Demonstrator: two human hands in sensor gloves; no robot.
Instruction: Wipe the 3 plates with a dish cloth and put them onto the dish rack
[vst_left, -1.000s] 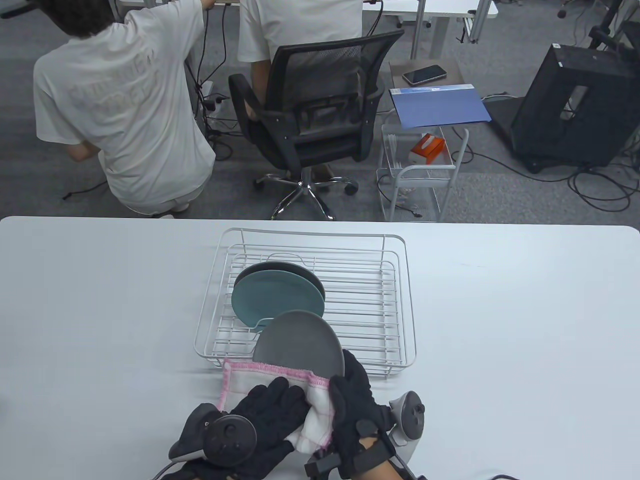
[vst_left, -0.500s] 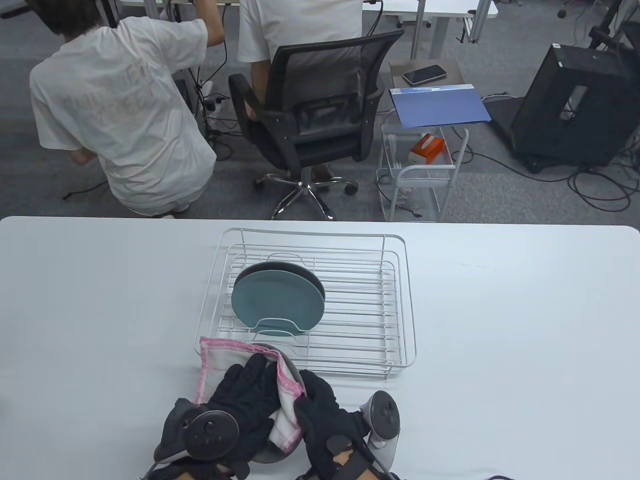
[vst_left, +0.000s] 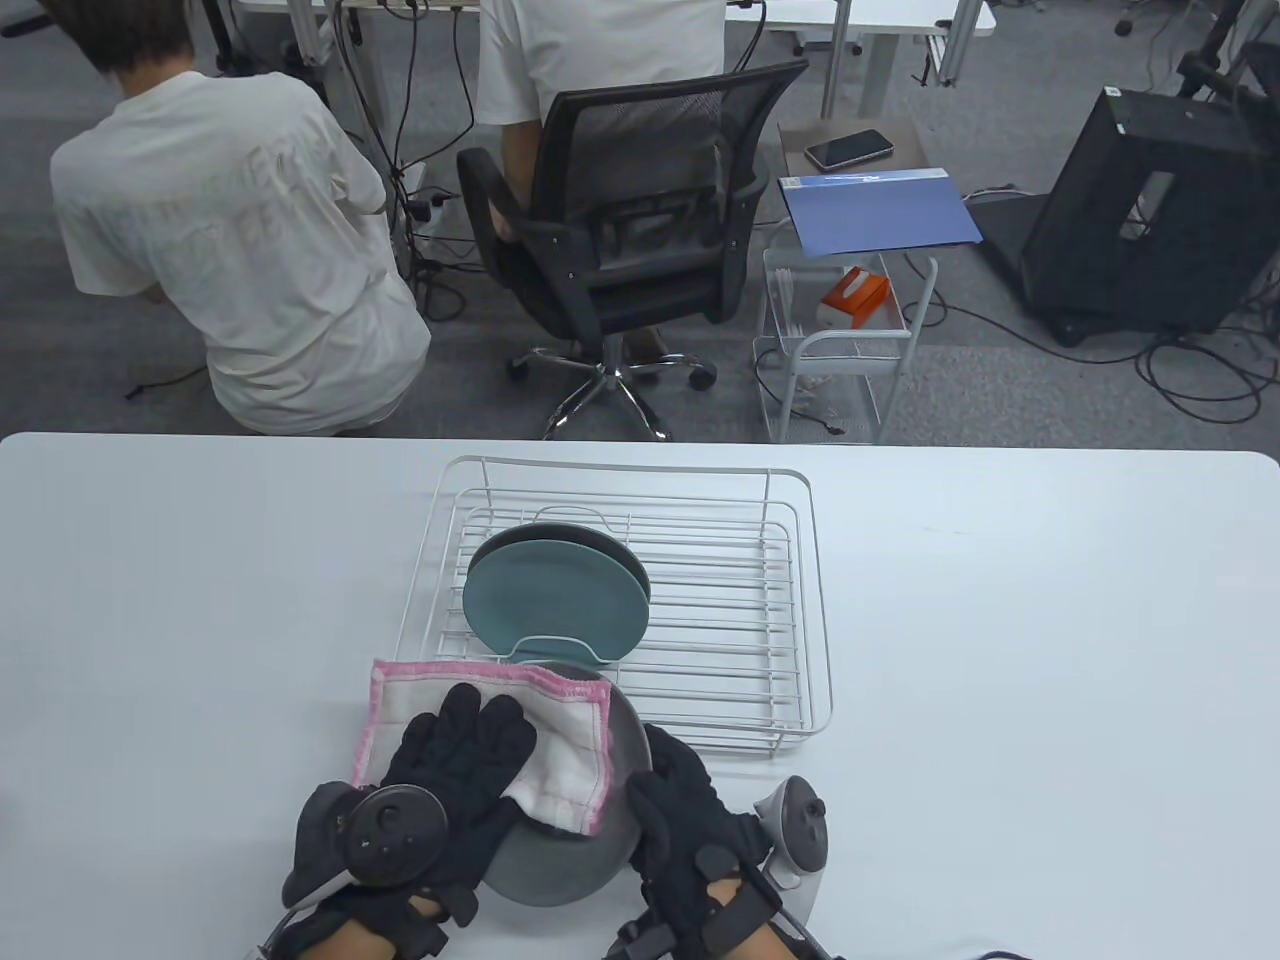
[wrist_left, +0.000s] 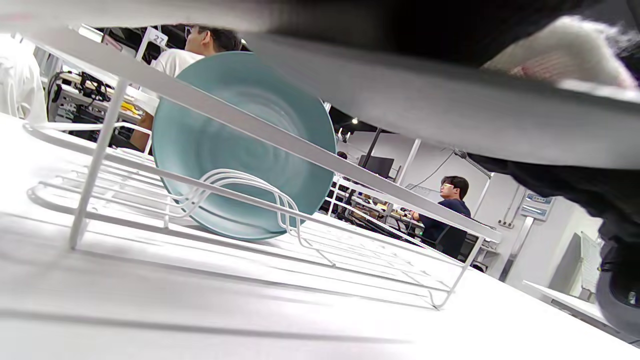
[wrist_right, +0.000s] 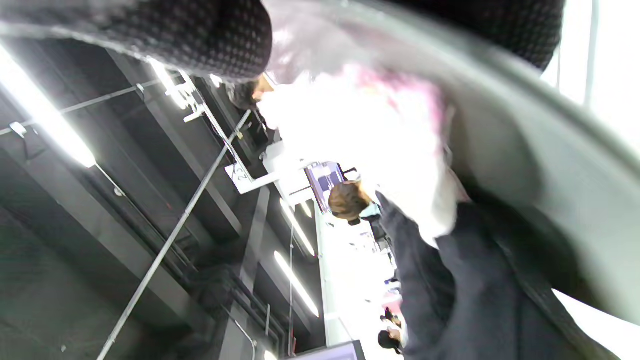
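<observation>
A grey plate (vst_left: 565, 865) is held tilted over the table just in front of the white wire dish rack (vst_left: 640, 467). A white dish cloth with a pink edge (vst_left: 545, 725) lies over the plate's upper face. My left hand (vst_left: 470, 745) presses flat on the cloth with its fingers spread. My right hand (vst_left: 672, 775) grips the plate's right rim. A teal plate (vst_left: 555, 600) stands upright in the rack with a dark plate (vst_left: 605, 542) right behind it. In the left wrist view the teal plate (wrist_left: 240, 145) shows under the grey plate's underside (wrist_left: 450, 110).
The white table (vst_left: 1000, 650) stretches to both sides of the rack. Beyond its far edge stand a black office chair (vst_left: 640, 230) and a small wire cart (vst_left: 840, 350), and a person in a white shirt (vst_left: 240, 260) crouches there.
The grey plate has dropped from near upright to a flatter tilt closer to me. The cloth and my left hand have slid up and left across its face.
</observation>
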